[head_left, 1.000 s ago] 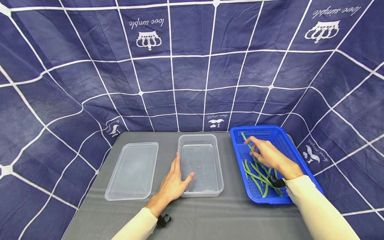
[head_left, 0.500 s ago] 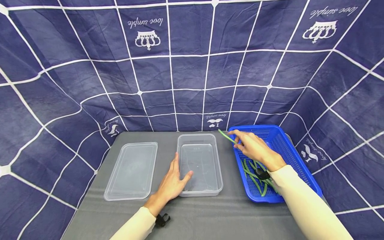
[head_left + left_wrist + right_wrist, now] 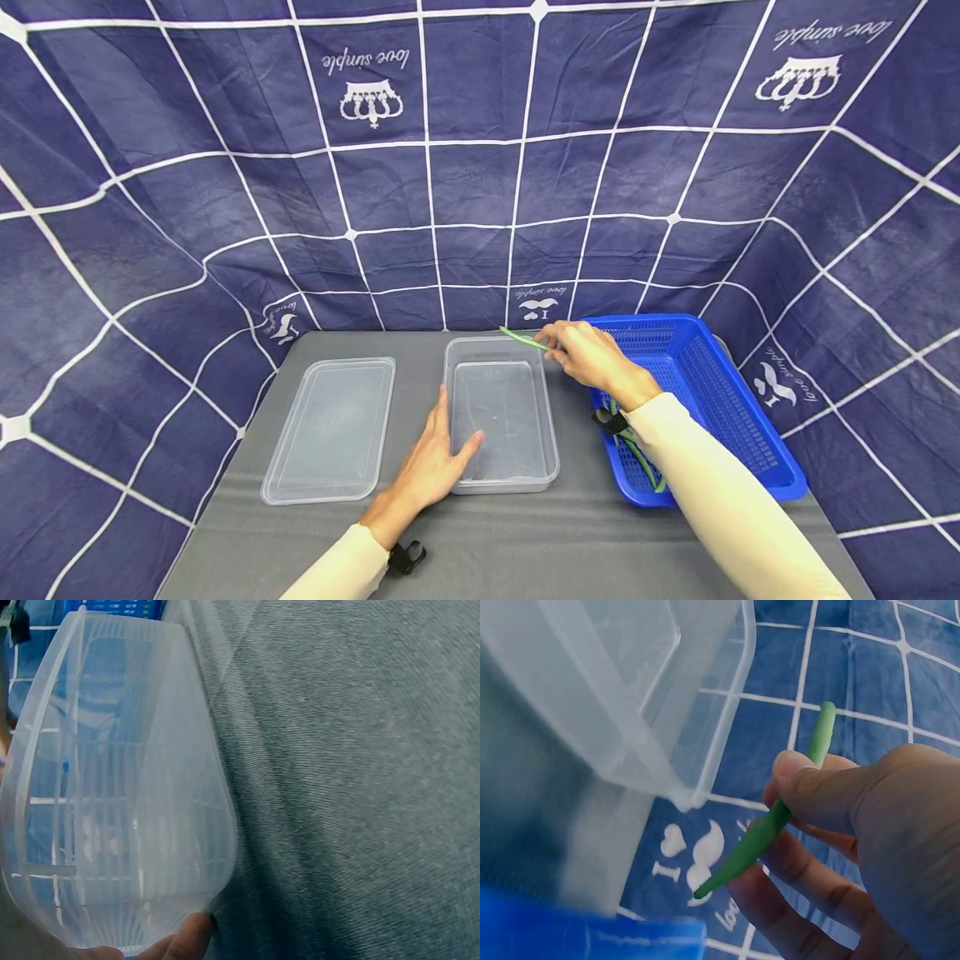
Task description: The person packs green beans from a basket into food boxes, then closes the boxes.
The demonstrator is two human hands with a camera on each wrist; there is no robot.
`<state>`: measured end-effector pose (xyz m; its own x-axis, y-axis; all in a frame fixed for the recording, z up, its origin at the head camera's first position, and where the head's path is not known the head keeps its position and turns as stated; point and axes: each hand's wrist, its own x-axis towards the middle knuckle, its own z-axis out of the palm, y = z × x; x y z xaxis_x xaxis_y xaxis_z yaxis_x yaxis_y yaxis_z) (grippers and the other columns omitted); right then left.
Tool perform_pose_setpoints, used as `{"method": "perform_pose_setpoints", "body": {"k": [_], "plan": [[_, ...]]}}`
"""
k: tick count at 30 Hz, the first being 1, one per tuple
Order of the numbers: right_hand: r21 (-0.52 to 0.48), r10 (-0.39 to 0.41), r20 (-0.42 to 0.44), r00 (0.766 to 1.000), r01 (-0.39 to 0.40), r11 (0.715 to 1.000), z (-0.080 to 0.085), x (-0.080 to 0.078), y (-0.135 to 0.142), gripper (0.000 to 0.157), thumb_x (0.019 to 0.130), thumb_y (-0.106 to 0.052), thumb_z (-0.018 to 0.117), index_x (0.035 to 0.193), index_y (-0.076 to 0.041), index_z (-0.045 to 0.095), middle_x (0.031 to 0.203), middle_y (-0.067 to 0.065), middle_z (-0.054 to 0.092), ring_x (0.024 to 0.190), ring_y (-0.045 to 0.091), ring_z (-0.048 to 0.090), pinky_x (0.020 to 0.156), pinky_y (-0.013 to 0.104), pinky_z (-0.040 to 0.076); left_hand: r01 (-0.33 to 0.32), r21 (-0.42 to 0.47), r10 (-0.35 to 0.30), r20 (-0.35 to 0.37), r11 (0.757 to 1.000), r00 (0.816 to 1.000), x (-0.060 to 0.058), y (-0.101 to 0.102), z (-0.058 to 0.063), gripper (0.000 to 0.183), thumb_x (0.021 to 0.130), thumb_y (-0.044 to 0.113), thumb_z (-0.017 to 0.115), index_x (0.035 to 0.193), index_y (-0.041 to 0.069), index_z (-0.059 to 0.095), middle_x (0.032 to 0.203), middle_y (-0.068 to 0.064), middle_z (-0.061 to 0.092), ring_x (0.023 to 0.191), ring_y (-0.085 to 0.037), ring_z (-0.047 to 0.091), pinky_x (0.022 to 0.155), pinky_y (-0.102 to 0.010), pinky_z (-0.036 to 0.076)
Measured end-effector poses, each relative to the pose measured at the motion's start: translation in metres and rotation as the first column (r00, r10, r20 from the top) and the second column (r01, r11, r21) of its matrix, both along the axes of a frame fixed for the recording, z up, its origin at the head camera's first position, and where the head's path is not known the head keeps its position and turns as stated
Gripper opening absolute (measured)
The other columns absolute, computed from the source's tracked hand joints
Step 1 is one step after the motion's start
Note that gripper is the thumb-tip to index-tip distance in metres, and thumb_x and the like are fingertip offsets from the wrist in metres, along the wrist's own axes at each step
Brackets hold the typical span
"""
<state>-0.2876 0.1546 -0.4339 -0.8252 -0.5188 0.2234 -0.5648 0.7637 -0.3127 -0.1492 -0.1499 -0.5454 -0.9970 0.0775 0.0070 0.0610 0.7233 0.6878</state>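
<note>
My right hand [image 3: 588, 354] pinches one green bean [image 3: 522, 338] between thumb and fingers, over the far right corner of a clear plastic container [image 3: 553, 433]. In the right wrist view the bean [image 3: 754, 844] slants across the fingers, both ends free, close to the container's corner. My left hand [image 3: 431, 462] lies at the container's near left side, fingers straight along the wall and thumb spread. Fingertips [image 3: 196, 930] show against the container wall in the left wrist view. More green beans [image 3: 637, 458] lie in a blue plastic basket [image 3: 780, 467], partly hidden by the right forearm.
A flat clear lid [image 3: 330, 429] lies on the grey tabletop [image 3: 510, 542], left of the container. Behind and at both sides hangs a dark blue cloth [image 3: 480, 183] with white grid lines. The basket stands right of the container.
The right hand has lifted the green bean out of the basket and carried it left to the container's far right corner. The left hand has stayed in place.
</note>
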Motion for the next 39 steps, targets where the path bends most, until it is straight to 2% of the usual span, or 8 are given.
{"method": "perform_pose_setpoints", "body": {"k": [8, 14, 24, 29, 33, 36, 39], "plan": [[0.035, 0.010, 0.054, 0.999, -0.012, 0.999, -0.005, -0.013, -0.035, 0.029, 0.108, -0.008, 0.081, 0.133, -0.021, 0.084, 0.118, 0.001, 0.088, 0.107, 0.025, 0.085, 0.091, 0.053, 0.069, -0.016, -0.023, 0.016, -0.032, 1.000, 0.999, 0.001, 0.001, -0.002, 0.110, 0.111, 0.062, 0.068, 0.189, 0.013, 0.007, 0.184, -0.024, 0.044, 0.155, -0.052, 0.063, 0.116, -0.069, 0.059], [0.077, -0.001, 0.073, 0.997, -0.005, 0.997, -0.013, -0.020, -0.057, 0.029, 0.110, -0.009, 0.079, 0.135, -0.022, 0.084, 0.124, 0.002, 0.084, 0.117, 0.027, 0.082, 0.098, 0.052, 0.068, -0.031, -0.028, 0.030, -0.045, 0.999, 0.999, 0.002, 0.002, -0.003, 0.109, 0.111, 0.060, 0.070, 0.189, 0.014, 0.009, 0.182, -0.022, 0.047, 0.152, -0.051, 0.066, 0.113, -0.068, 0.061], [0.042, -0.009, 0.096, 0.995, 0.005, 0.999, -0.028, -0.028, -0.079, 0.022, 0.107, -0.007, 0.081, 0.124, -0.019, 0.086, 0.123, 0.003, 0.085, 0.111, 0.026, 0.084, 0.094, 0.048, 0.069, -0.042, -0.041, 0.040, -0.054, 0.998, 0.998, 0.002, 0.003, -0.003, 0.107, 0.112, 0.059, 0.069, 0.189, 0.014, 0.011, 0.184, -0.019, 0.045, 0.148, -0.052, 0.069, 0.110, -0.068, 0.062], [0.054, -0.019, 0.094, 0.995, 0.014, 0.998, -0.036, -0.033, -0.084, 0.016, 0.106, -0.005, 0.080, 0.116, -0.015, 0.088, 0.130, 0.000, 0.085, 0.111, 0.025, 0.084, 0.091, 0.048, 0.069, -0.044, -0.051, 0.041, -0.058, 0.998, 0.997, 0.002, 0.004, -0.002, 0.106, 0.112, 0.057, 0.069, 0.189, 0.014, 0.012, 0.184, -0.020, 0.046, 0.144, -0.053, 0.071, 0.108, -0.069, 0.062], [0.054, -0.021, 0.086, 0.996, 0.016, 0.998, -0.040, -0.037, -0.087, 0.017, 0.106, -0.003, 0.079, 0.112, -0.015, 0.089, 0.131, -0.004, 0.086, 0.113, 0.024, 0.084, 0.090, 0.049, 0.069, -0.041, -0.062, 0.038, -0.057, 0.997, 0.998, 0.002, 0.004, -0.003, 0.106, 0.112, 0.057, 0.069, 0.189, 0.014, 0.010, 0.184, -0.020, 0.046, 0.143, -0.053, 0.072, 0.107, -0.068, 0.063], [0.058, -0.021, 0.085, 0.996, 0.017, 0.998, -0.043, -0.038, -0.088, 0.018, 0.106, -0.004, 0.079, 0.115, -0.016, 0.089, 0.132, -0.002, 0.085, 0.116, 0.026, 0.084, 0.092, 0.050, 0.070, -0.040, -0.065, 0.036, -0.059, 0.997, 0.998, 0.001, 0.004, -0.003, 0.106, 0.112, 0.058, 0.069, 0.189, 0.014, 0.011, 0.183, -0.019, 0.046, 0.141, -0.053, 0.073, 0.104, -0.069, 0.063], [0.073, -0.025, 0.091, 0.996, 0.018, 0.997, -0.044, -0.037, -0.089, 0.023, 0.107, -0.010, 0.083, 0.129, -0.017, 0.086, 0.135, 0.004, 0.083, 0.121, 0.030, 0.083, 0.097, 0.052, 0.069, -0.043, -0.066, 0.039, -0.059, 0.997, 0.997, 0.001, 0.004, -0.003, 0.106, 0.111, 0.058, 0.069, 0.189, 0.014, 0.012, 0.183, -0.018, 0.047, 0.138, -0.054, 0.074, 0.102, -0.069, 0.064]]}}
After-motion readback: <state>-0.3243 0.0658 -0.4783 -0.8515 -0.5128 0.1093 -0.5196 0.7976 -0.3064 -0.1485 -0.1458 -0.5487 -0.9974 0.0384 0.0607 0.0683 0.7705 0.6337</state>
